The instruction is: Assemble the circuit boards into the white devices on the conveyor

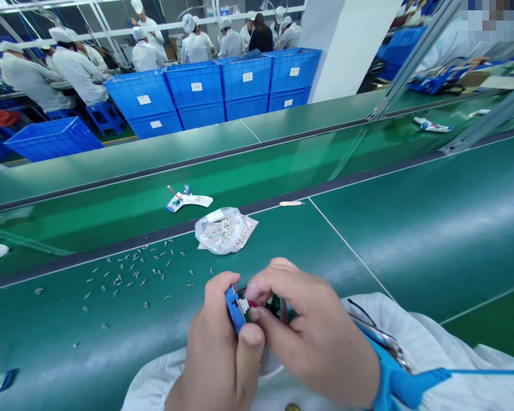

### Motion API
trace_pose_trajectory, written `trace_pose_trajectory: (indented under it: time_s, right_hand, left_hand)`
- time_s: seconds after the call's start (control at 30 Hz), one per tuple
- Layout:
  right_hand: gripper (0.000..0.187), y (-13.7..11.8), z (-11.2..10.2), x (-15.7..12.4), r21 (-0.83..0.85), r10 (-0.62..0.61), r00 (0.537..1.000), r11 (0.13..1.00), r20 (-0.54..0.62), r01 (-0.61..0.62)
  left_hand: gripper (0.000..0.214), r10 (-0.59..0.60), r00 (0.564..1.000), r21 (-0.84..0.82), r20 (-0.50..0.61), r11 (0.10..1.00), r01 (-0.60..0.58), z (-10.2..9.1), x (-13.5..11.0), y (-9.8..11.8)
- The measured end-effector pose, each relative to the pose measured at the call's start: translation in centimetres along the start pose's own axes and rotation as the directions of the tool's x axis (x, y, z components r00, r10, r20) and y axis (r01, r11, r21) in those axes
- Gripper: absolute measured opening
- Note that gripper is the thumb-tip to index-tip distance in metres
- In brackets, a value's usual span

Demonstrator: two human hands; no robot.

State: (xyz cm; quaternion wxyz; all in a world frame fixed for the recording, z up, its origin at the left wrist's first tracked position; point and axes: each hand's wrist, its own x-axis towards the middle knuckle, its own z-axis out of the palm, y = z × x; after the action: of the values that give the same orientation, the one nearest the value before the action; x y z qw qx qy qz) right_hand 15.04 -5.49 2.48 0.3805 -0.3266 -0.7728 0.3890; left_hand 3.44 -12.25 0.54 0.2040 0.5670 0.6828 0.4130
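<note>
Head view: blue-edged plastic assembly (235,311) with white connector (243,305), tilted, near the smooth dark-green bench (368,228); the left hand (216,342) grips it, while the right hand (321,334) pinches a small red part (251,304).

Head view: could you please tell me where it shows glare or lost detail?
Head view throughout: pale glare on the green tabletop, right of the right hand; the blue piece in the left hand looks clearer; scattered metal parts look soft; the top right corner is pixelated.
</note>
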Motion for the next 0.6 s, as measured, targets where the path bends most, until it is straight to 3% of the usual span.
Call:
trace_pose_trajectory:
  time_s: [0.2,0.4,0.6]
  right_hand:
    - [0.013,0.25,0.07,0.23,-0.039,-0.093,0.996,0.995,-0.015,0.093]
    - [0.014,0.39,0.16,0.32,-0.064,-0.177,0.983,0.983,-0.045,0.174]
    - [0.017,0.14,0.0,0.31,-0.191,-0.231,0.973,0.956,-0.025,0.222]
  left_hand:
    - [0.037,0.098,0.994,-0.006,0.038,0.995,-0.098,-0.35,0.2,-0.73]
    - [0.044,0.012,1.0,0.013,-0.017,1.0,-0.011,-0.12,-0.13,0.01]
    - [0.055,-0.052,0.998,0.097,-0.029,0.994,0.054,0.02,-0.44,-0.01]
